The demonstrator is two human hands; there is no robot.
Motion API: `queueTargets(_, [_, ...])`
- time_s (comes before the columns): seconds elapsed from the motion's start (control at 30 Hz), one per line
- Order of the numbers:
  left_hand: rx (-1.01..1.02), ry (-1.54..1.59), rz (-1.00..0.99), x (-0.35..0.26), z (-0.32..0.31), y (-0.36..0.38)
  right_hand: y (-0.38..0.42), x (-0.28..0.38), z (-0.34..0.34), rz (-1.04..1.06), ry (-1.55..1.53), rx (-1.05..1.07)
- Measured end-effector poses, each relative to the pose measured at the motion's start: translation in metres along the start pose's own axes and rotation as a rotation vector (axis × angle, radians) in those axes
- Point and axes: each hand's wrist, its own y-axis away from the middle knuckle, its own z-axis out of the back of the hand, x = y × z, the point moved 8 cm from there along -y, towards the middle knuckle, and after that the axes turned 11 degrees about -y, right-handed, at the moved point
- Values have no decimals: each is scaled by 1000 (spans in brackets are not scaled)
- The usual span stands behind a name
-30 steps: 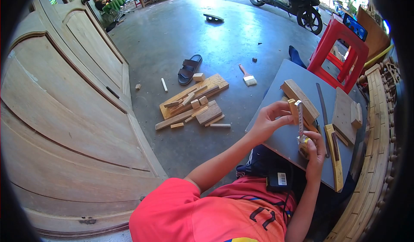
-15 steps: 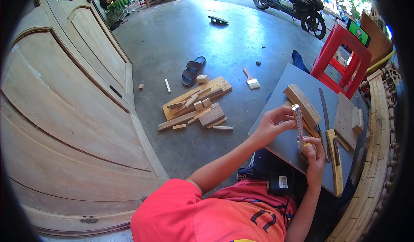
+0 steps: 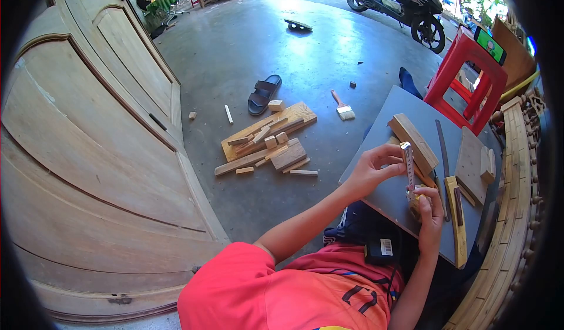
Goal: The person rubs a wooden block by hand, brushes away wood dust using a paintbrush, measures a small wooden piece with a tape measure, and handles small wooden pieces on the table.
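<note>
A tape measure (image 3: 410, 180) with a short length of its blade pulled out is held up above the grey board (image 3: 376, 186). My right hand (image 3: 430, 213) is closed around its yellowish case, which the fingers partly cover. At the far end of the blade, near the metal hook, my left hand (image 3: 379, 168) pinches the edge with thumb and fingers. Just beyond the blade lies a thick wooden block (image 3: 414, 141). A saw with a yellow wooden handle (image 3: 456, 227) and a long dark blade (image 3: 442, 148) rests to the right, beside a flat wooden board (image 3: 470, 168).
Several wood offcuts (image 3: 267, 142) are heaped on the floor at left, by a sandal (image 3: 264, 95). A paintbrush (image 3: 343, 106) lies nearer the board. A red stool (image 3: 464, 77) carries a phone (image 3: 490, 46). Wooden doors (image 3: 100, 171) flank the left; a motorbike (image 3: 399, 7) stands far back.
Both hands keep their hold on the tape measure with almost no movement. The view has shifted very slightly.
</note>
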Motion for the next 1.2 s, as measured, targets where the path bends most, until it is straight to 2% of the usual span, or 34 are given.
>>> queueTargets(0.13, [4, -4, -10, -1, 0, 0, -2, 0, -2, 54, -6, 7])
queueTargets(0.57, [-8, -19, -21, 3, 2, 0, -1, -3, 0, 15, -52, 21])
queueTargets(0.67, [0, 63, -3, 2, 0, 1, -1, -3, -2, 32, -57, 23])
queueTargets(1.2, [-79, -83, 72, -4, 0, 5, 2, -5, 2, -8, -138, 32])
